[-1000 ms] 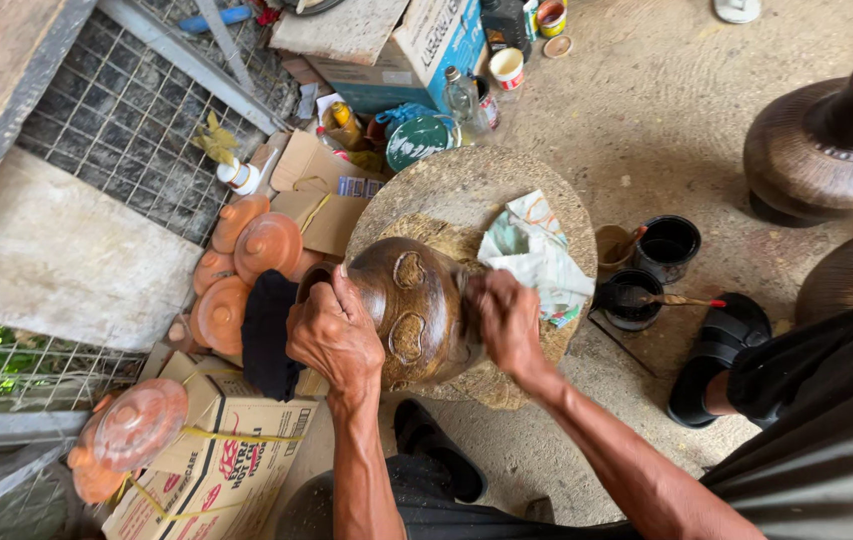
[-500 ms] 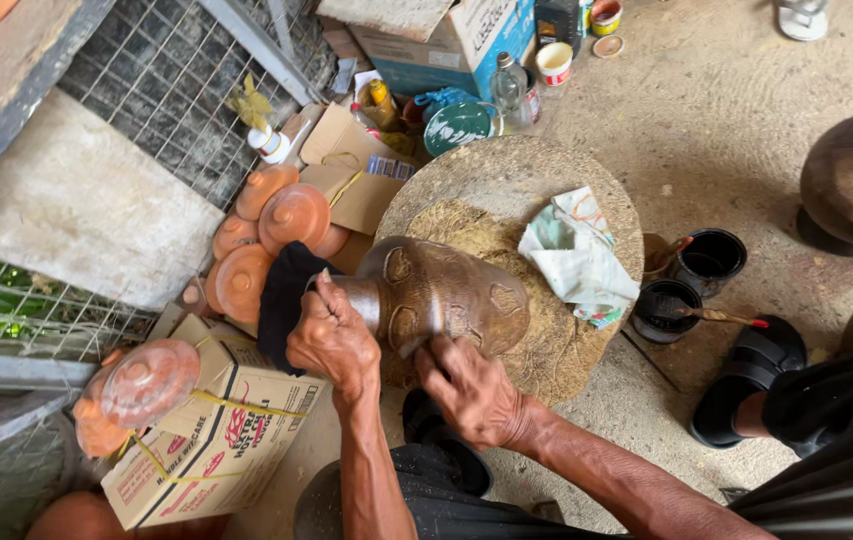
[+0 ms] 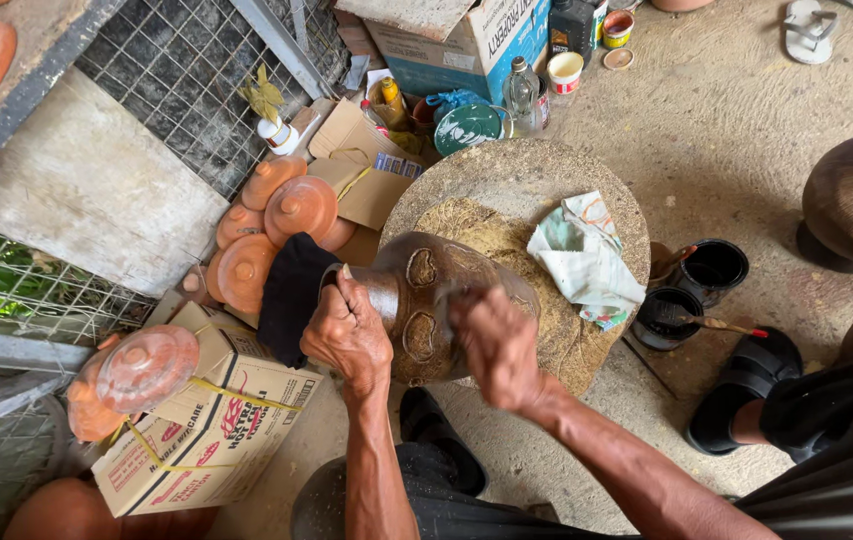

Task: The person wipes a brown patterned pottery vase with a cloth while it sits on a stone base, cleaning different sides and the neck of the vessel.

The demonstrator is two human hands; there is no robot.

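The brown pot [image 3: 436, 305] lay on its side on the round stone counter [image 3: 606, 190], right under both hands. The left hand [image 3: 346, 335] was closed tight around the pot's neck, next to the black opening [image 3: 291, 295]. The right hand [image 3: 496, 345] pressed on the pot's belly; it looked blurry, so I could not tell what its fingers held, if anything. The hands were close but not touching each other. To do this rubbing well, the left hand should hold the neck firm so the pot did not roll, and the right hand should go gently over the raised shapes. A crumpled cloth [image 3: 586, 260] lay just past the right hand. Two black cups [image 3: 691, 290] with a brush stood farther out on that side. Orange clay lids [image 3: 286, 215] were stacked beyond the left hand.
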